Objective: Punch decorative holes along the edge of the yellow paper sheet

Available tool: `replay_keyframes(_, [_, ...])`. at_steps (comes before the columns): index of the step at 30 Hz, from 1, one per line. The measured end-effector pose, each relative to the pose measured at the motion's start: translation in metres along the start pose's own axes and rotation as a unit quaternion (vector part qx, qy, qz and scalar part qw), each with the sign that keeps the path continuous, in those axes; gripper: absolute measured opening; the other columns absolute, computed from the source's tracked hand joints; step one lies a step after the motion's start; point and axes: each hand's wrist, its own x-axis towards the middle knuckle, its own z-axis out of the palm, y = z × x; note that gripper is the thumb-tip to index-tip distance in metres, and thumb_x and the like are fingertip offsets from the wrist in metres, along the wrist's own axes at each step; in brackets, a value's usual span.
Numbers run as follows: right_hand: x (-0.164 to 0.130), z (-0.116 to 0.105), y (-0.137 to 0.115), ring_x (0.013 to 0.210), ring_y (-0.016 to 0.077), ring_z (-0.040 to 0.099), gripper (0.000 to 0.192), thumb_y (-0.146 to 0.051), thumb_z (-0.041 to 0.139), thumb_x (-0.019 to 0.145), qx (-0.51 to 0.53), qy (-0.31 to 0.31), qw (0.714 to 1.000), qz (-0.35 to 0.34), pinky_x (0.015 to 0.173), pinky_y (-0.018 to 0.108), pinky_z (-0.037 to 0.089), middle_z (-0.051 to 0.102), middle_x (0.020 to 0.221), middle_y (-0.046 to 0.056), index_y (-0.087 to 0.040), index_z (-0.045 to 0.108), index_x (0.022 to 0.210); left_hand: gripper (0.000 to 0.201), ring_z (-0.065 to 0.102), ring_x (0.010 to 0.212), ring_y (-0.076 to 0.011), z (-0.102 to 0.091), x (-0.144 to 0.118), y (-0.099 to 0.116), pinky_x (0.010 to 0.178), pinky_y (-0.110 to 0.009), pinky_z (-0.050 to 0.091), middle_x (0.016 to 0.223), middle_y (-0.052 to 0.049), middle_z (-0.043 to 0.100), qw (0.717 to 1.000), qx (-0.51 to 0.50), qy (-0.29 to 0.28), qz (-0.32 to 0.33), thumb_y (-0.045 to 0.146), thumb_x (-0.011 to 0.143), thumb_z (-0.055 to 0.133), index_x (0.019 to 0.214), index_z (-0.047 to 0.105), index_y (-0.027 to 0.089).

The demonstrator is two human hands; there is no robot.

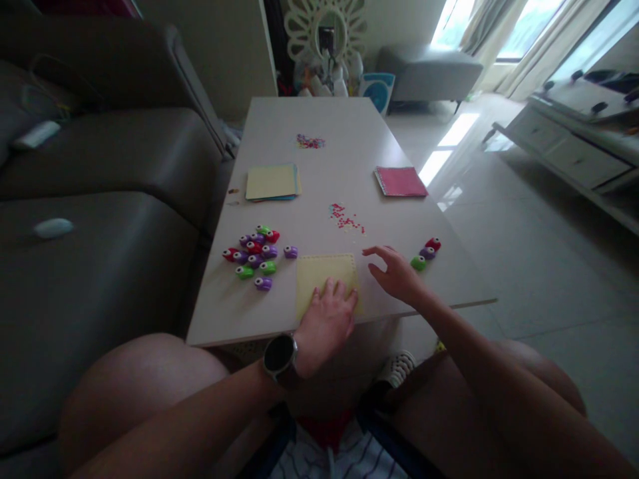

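My left hand (331, 315) lies flat on a yellow sheet of paper (319, 269) near the table's front edge, fingers spread. A row of small marks or holes runs along the sheet's far edge. Just right of the sheet, my right hand (392, 271) hovers with thumb and fingers apart, holding nothing. Left of the sheet sits a group of small purple, green and red hole punches (254, 259), each with a white round top. Beyond the sheet lie scattered red paper bits (344, 218). Right of my right hand stand a green punch (418, 263), a purple one and a red one.
A stack of yellow and blue sheets (272, 183) lies at the table's left, a pink stack (401, 181) at its right. More coloured bits (310, 142) are near the far end. A sofa (94, 266) borders the left side of the table (339, 120).
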Motion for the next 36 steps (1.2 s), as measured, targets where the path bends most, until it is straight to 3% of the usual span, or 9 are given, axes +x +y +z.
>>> replay_keyframes(9, [-0.0068, -0.0026, -0.0087, 0.114, 0.0281, 0.062, 0.019, -0.013, 0.056, 0.088, -0.161, -0.068, 0.983, -0.047, 0.096, 0.044, 0.041, 0.073, 0.116, 0.009, -0.022, 0.065, 0.102, 0.05, 0.037, 0.146, -0.0412, -0.0012, 0.0002, 0.0005, 0.113, -0.059, 0.041, 0.152, -0.023, 0.047, 1.0, -0.006, -0.002, -0.006, 0.025, 0.097, 0.055, 0.146, 0.05, 0.015])
replay_keyframes(15, [-0.0076, -0.0051, -0.0088, 0.117, 0.0278, 0.061, 0.018, -0.011, 0.055, 0.088, -0.152, -0.11, 0.979, -0.078, 0.097, 0.041, 0.049, 0.07, 0.122, 0.012, -0.02, 0.065, 0.101, 0.049, 0.033, 0.15, -0.0408, 0.0036, 0.0016, -0.0009, 0.116, -0.061, 0.038, 0.157, -0.023, 0.043, 1.0, -0.015, 0.01, -0.009, 0.024, 0.098, 0.052, 0.147, 0.05, 0.015])
replay_keyframes(21, [-0.0084, -0.0065, -0.0096, 0.121, 0.0303, 0.06, 0.02, -0.012, 0.056, 0.088, -0.166, -0.13, 0.973, -0.091, 0.103, 0.045, 0.049, 0.067, 0.127, 0.014, -0.019, 0.065, 0.105, 0.05, 0.034, 0.148, -0.0427, 0.0024, 0.0016, -0.0001, 0.116, -0.06, 0.038, 0.155, -0.024, 0.045, 1.0, -0.012, 0.012, -0.004, 0.023, 0.098, 0.052, 0.147, 0.05, 0.013])
replay_keyframes(30, [-0.0095, -0.006, -0.0064, 0.122, 0.0306, 0.058, 0.022, -0.012, 0.056, 0.09, -0.176, -0.133, 0.969, -0.106, 0.104, 0.048, 0.051, 0.066, 0.129, 0.015, -0.017, 0.064, 0.11, 0.049, 0.038, 0.148, -0.0388, -0.0011, 0.0003, 0.001, 0.115, -0.057, 0.042, 0.155, -0.017, 0.048, 1.0, 0.005, 0.023, -0.012, 0.027, 0.098, 0.049, 0.147, 0.053, 0.021])
replay_keyframes(36, [-0.0099, -0.0049, -0.0048, 0.123, 0.0315, 0.058, 0.022, -0.014, 0.055, 0.092, -0.183, -0.132, 0.968, -0.111, 0.103, 0.05, 0.052, 0.065, 0.13, 0.015, -0.017, 0.064, 0.112, 0.05, 0.04, 0.147, -0.0389, 0.0003, 0.001, 0.0005, 0.115, -0.055, 0.043, 0.153, -0.019, 0.049, 0.999, 0.012, 0.027, -0.011, 0.027, 0.098, 0.049, 0.147, 0.053, 0.018])
